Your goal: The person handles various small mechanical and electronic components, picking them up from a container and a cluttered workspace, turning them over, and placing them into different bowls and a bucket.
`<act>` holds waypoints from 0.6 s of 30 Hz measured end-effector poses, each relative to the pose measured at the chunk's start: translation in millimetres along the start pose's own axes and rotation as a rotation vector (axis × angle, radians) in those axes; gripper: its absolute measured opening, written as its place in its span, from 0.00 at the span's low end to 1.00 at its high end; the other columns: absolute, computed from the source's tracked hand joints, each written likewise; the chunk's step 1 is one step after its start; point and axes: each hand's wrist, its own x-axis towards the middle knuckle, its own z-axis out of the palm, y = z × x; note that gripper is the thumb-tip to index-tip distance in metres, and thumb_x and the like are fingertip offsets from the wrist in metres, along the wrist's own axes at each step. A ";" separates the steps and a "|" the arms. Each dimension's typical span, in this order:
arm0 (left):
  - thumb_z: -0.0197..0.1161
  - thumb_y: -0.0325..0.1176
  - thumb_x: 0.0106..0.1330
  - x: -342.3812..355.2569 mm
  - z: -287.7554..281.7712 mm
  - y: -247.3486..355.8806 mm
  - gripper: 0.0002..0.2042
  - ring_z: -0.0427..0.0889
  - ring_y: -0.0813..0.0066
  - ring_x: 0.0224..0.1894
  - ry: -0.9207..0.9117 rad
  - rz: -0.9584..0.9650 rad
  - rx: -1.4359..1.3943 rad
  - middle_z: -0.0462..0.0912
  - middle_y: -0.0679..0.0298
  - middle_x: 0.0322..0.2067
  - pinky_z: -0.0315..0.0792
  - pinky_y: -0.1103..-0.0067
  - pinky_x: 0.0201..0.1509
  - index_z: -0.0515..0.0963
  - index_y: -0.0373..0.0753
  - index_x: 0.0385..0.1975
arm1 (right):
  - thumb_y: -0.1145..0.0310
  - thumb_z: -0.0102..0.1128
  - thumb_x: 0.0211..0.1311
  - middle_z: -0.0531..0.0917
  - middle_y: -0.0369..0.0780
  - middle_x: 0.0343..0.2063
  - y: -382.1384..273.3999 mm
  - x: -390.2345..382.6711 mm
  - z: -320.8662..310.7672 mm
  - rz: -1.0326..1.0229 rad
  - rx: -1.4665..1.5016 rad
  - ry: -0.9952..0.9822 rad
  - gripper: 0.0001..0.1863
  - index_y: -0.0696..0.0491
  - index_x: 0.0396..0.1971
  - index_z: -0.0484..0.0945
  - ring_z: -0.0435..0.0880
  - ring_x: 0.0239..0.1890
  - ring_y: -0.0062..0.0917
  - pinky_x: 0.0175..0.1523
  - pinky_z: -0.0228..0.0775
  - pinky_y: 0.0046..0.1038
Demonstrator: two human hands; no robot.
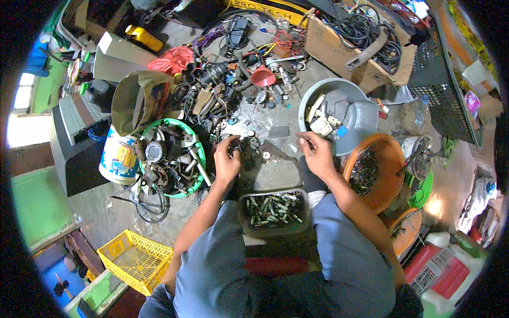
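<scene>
My left hand (227, 160) is held over the floor next to the heap of small parts. Its fingers are curled round something dark and small that I cannot make out. My right hand (317, 155) is in front of the grey basin (307, 100), fingertips pinched together; whatever is in them is too small to name. Between my knees stands a rectangular plastic tub (249, 231) with many small cylindrical pieces, whitish and metallic. A flat grey stone-like slab (275, 172) lies on the floor between my hands, with small round metal bits near it.
On the left, a green basin (200, 183) overflows with metal parts beside a white bucket (117, 159). Farther off lie tangled wires, a red funnel (263, 77) and a cardboard box (331, 45) of cables. An orange basin (389, 183) is at right, a yellow crate (119, 258) lower left.
</scene>
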 end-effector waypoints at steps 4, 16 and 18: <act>0.59 0.23 0.52 -22.9 -9.7 -4.5 0.20 0.74 0.43 0.57 -0.075 0.023 0.143 0.76 0.45 0.51 0.68 0.63 0.63 0.75 0.36 0.49 | 0.73 0.59 0.64 0.87 0.47 0.38 -7.5 -1.4 15.6 0.040 -0.124 -0.105 0.10 0.58 0.43 0.82 0.87 0.40 0.36 0.45 0.77 0.33; 0.74 0.51 0.54 -35.3 -2.3 -25.7 0.32 0.84 0.43 0.44 -0.329 -0.159 0.370 0.84 0.45 0.40 0.78 0.56 0.47 0.72 0.36 0.51 | 0.68 0.63 0.64 0.69 0.50 0.63 -8.1 -29.0 73.2 -0.091 -0.311 -0.769 0.36 0.48 0.71 0.60 0.68 0.65 0.47 0.69 0.60 0.39; 0.72 0.50 0.55 -33.7 0.7 -22.3 0.27 0.84 0.46 0.45 -0.339 -0.176 0.396 0.85 0.50 0.42 0.78 0.58 0.48 0.76 0.39 0.50 | 0.69 0.63 0.64 0.69 0.50 0.64 -7.3 -31.3 74.8 -0.107 -0.339 -0.760 0.36 0.49 0.71 0.60 0.68 0.65 0.46 0.69 0.61 0.39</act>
